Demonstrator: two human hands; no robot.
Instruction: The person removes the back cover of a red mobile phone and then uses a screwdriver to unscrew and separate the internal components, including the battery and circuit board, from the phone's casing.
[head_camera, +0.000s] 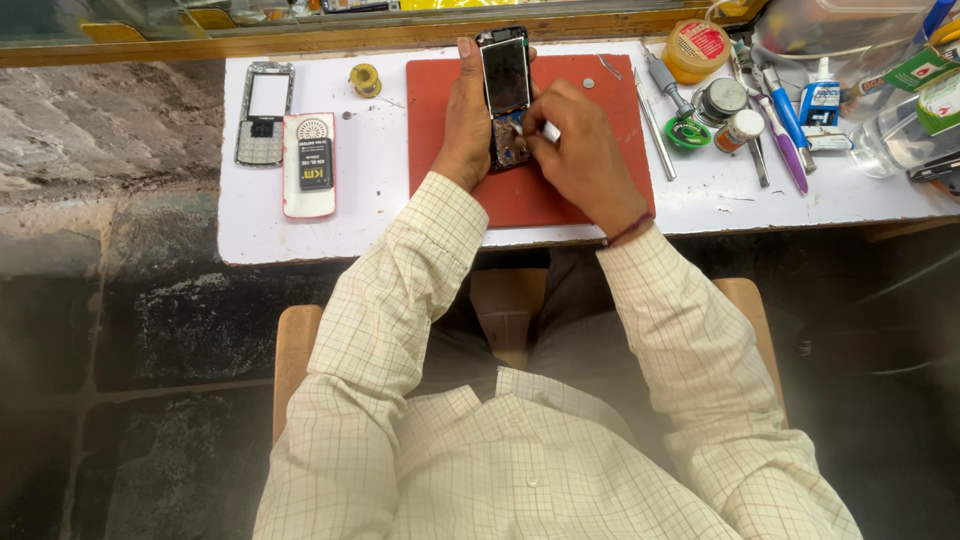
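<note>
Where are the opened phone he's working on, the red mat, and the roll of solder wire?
Opened phone (504, 75): head view, on its dark screen.
Red mat (530, 195): head view, on its bare lower part.
Roll of solder wire (365, 79): head view, on the spool's yellowish top.

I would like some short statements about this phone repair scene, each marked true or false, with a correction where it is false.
1. The left hand holds the opened phone upright over the red mat. True.
2. The right hand rests empty on the table. False: it presses a small white tool against the phone's lower part.
3. A keypad frame lies left of the mat. True.
4. The purple-handled tool lies on the red mat. False: it lies on the white table, right of the mat.
</note>
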